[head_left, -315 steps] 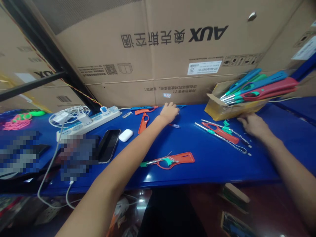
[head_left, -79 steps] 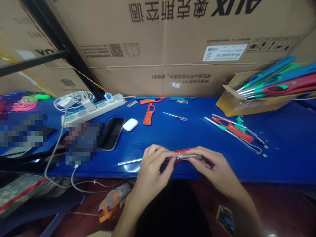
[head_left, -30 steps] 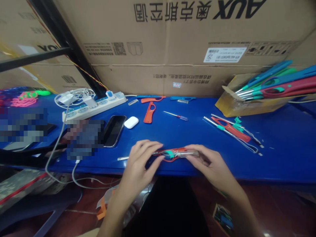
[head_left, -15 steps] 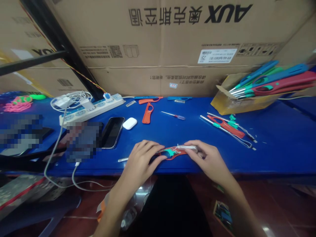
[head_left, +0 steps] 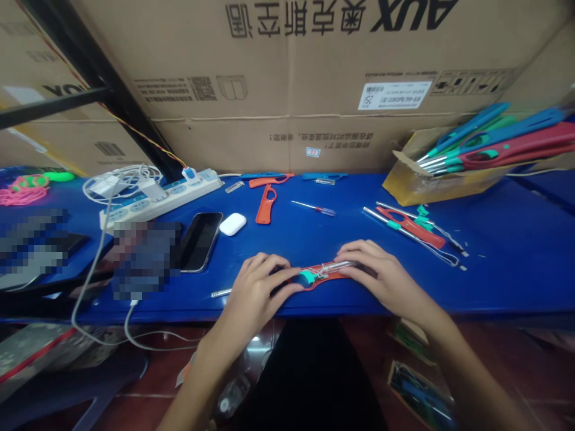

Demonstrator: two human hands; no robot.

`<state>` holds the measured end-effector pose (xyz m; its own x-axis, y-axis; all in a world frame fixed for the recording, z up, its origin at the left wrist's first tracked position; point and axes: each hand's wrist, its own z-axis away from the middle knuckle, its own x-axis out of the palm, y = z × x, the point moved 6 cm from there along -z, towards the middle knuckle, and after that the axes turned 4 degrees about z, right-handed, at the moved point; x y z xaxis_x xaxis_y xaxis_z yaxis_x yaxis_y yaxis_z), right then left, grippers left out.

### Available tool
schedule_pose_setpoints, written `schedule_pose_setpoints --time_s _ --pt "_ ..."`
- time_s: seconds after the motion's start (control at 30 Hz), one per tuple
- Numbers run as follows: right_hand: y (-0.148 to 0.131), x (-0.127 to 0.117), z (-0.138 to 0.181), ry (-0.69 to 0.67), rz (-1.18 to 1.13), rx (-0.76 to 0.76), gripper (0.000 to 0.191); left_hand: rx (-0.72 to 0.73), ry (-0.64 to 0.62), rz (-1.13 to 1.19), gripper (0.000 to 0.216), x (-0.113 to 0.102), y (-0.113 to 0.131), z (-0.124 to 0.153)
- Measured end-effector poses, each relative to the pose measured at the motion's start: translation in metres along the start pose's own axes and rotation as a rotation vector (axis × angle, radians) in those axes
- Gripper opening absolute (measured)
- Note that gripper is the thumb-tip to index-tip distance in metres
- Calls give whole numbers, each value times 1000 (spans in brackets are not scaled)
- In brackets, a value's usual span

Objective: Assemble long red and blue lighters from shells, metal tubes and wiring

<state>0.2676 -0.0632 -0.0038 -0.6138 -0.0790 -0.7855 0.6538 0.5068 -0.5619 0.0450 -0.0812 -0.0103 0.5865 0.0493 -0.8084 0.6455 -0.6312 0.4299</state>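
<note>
At the table's front edge lies an open orange lighter shell (head_left: 309, 285) with a green trigger (head_left: 307, 276) and thin white wiring inside. My left hand (head_left: 260, 287) is closed on the shell's left end; the tip of a metal lighter tube (head_left: 221, 293) pokes out beyond that hand. Fingers and thumb of my right hand (head_left: 375, 272) pinch a clear fuel tank (head_left: 338, 267), which lies along the right part of the shell. Its right end is hidden by my fingers. Farther right rest another orange shell half (head_left: 415, 227) and metal tubes with wires (head_left: 389, 222).
A carton of assembled lighters (head_left: 426, 187) stands at the back right. Behind the middle lie a screwdriver (head_left: 320, 209), an orange shell half (head_left: 266, 206) and a white earbud case (head_left: 233, 224). A phone (head_left: 201, 241) and power strip (head_left: 159, 203) are on the left.
My right hand has lowered the clear fuel tank from above the orange shell down into its right part. My left hand keeps its hold. The whole view has shifted slightly.
</note>
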Motion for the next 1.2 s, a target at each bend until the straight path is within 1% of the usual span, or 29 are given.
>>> schedule_pose_setpoints --time_s 0.13,0.23,0.5,0.6,0.7,0.83,0.97,1.2 --pt "9 0 -9 -74 -9 -20 27 9 -2 0 25 0 1 -1" --pt "12 0 -11 -99 -29 -27 29 11 2 5 24 0 1 -1" --pt "14 3 -9 -77 -30 -34 29 -6 -20 30 27 1 1 0" --pt "14 5 -7 -74 -31 -27 28 -12 -58 61 31 0 8 -3" --pt "13 5 -6 -65 -35 -23 27 -17 -101 96 31 4 17 -8" --pt "13 4 -5 -55 -38 -8 27 -28 -68 98 36 9 23 -16" --pt "13 4 -3 -54 -29 -1 26 2 -78 81 27 17 23 -18" --pt "10 4 -1 -57 -42 21 28 12 -81 69 30 17 25 -17"
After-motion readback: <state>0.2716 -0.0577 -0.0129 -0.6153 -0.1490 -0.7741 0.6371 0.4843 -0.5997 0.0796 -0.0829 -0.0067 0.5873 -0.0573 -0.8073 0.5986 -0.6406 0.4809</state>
